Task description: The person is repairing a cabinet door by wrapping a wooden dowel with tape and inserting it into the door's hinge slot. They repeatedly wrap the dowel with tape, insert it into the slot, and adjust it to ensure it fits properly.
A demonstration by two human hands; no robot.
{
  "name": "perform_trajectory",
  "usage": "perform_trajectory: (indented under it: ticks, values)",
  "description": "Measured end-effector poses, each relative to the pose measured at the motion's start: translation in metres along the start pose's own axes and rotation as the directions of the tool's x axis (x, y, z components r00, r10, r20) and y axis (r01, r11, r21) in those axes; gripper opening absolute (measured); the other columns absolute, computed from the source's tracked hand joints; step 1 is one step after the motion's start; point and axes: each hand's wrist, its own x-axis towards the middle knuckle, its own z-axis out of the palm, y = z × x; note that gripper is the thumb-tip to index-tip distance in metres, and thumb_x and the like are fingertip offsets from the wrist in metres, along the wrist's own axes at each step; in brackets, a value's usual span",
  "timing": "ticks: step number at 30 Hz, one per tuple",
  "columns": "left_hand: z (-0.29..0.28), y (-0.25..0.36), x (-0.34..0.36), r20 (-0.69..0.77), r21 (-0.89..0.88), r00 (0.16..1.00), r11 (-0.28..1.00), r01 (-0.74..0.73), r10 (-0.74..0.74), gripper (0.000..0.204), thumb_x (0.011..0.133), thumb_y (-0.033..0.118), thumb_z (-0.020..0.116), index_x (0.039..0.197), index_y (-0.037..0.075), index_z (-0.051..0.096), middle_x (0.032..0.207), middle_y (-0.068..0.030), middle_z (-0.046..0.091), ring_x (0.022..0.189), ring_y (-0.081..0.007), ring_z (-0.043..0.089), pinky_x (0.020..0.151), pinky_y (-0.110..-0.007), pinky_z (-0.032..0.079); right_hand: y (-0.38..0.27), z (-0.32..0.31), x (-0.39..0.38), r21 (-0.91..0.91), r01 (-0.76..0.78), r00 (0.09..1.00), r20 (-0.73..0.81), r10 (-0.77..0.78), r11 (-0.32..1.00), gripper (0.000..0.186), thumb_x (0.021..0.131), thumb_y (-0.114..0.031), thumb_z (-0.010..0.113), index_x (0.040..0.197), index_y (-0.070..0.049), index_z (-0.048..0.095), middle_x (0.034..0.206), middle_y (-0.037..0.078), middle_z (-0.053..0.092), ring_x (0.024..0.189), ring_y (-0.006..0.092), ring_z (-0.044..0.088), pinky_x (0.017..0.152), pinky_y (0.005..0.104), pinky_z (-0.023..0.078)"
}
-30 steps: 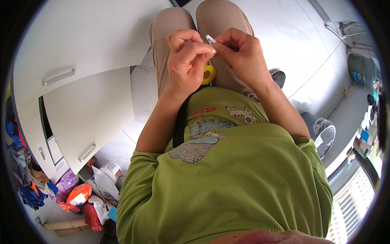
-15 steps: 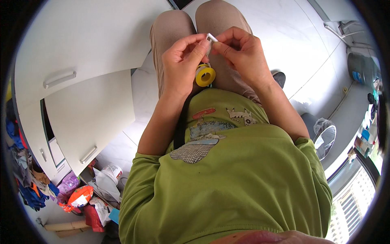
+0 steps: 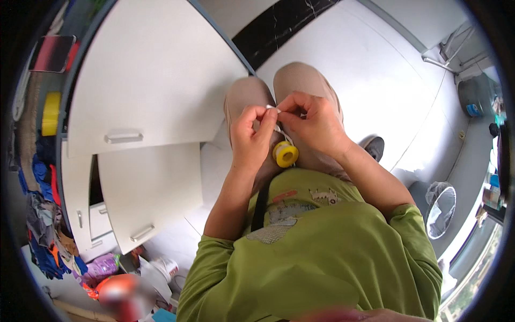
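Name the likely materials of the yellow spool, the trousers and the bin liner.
Yellow spool: probably moulded plastic, smooth with a slight sheen, going by its even colour. Trousers: matt, soft-looking fabric that creases as it bends; fibre unclear. Bin liner: apparently thin plastic film, see-through, crumpled and shiny.

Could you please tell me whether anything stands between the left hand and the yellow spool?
Nothing visible blocks the space between the left hand and the yellow spool; a white strip curves above the spool in this view.

Left hand (image 3: pixel 251 138) pinches; right hand (image 3: pixel 317 126) pinches close beside it; both forearms (image 3: pixel 232 196) angle inward.
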Motion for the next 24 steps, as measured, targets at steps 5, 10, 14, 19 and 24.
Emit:
perform_trajectory:
  ticks: [5, 10, 14, 19, 24]
  values:
    - [-0.006, 0.016, 0.017, -0.142, -0.140, 0.980, 0.978, -0.156, 0.136, 0.019, 0.085, 0.014, 0.067, 0.094, 0.000, 0.058, 0.090, -0.0045, 0.058, 0.077, -0.0103, 0.053, 0.068, -0.022, 0.043, -0.032, -0.002, 0.018, -0.006, 0.111, 0.993, -0.038, -0.111, 0.994, 0.009, 0.080, -0.004, 0.066, 0.087, 0.001, 0.063, 0.073, 0.003, 0.062, 0.067, 0.0077, 0.057, 0.061, 0.0205, 0.046]
    - [-0.006, -0.037, -0.034, 0.140, 0.019, 0.990, 1.000, -0.007, 0.004, 0.032, 0.079, 0.016, 0.071, 0.103, 0.002, 0.055, 0.100, -0.0100, 0.057, 0.086, -0.0174, 0.058, 0.078, -0.030, 0.047, -0.039, -0.005, 0.012, 0.020, 0.105, 0.994, -0.028, -0.105, 0.994, 0.009, 0.080, -0.002, 0.065, 0.088, 0.001, 0.062, 0.071, 0.002, 0.061, 0.061, 0.0072, 0.054, 0.055, 0.0209, 0.043]
    - [0.006, -0.012, -0.068, 0.515, 0.553, 0.852, 0.722, -0.415, 0.095, 0.033, 0.075, 0.014, 0.069, 0.104, 0.002, 0.056, 0.094, -0.0157, 0.059, 0.089, -0.0295, 0.058, 0.082, -0.039, 0.046, -0.030, -0.003, 0.001, 0.160, 0.033, 0.998, 0.041, -0.040, 0.987, 0.006, 0.081, -0.001, 0.064, 0.086, 0.000, 0.060, 0.069, 0.001, 0.059, 0.054, 0.0059, 0.049, 0.048, 0.0212, 0.039]
    - [0.001, -0.009, -0.078, 0.550, 0.674, 0.835, 0.603, -0.427, -0.022, 0.027, 0.076, 0.013, 0.065, 0.101, 0.004, 0.059, 0.088, -0.0142, 0.061, 0.086, -0.0330, 0.059, 0.082, -0.042, 0.046, -0.039, -0.005, -0.006, 0.209, 0.087, 0.991, 0.078, -0.105, 0.974, 0.005, 0.082, 0.000, 0.062, 0.086, -0.001, 0.059, 0.070, 0.001, 0.058, 0.052, 0.0057, 0.047, 0.047, 0.0204, 0.037]
    - [-0.012, 0.010, -0.081, 0.257, 0.516, 0.956, 0.815, -0.262, 0.144, 0.016, 0.081, 0.010, 0.059, 0.096, 0.005, 0.063, 0.090, -0.0135, 0.061, 0.084, -0.0328, 0.059, 0.079, -0.039, 0.047, -0.060, -0.013, 0.002, 0.357, 0.133, 0.987, 0.040, -0.157, 0.925, 0.003, 0.084, 0.000, 0.060, 0.086, 0.000, 0.058, 0.071, 0.002, 0.059, 0.055, 0.0056, 0.047, 0.048, 0.0205, 0.038]
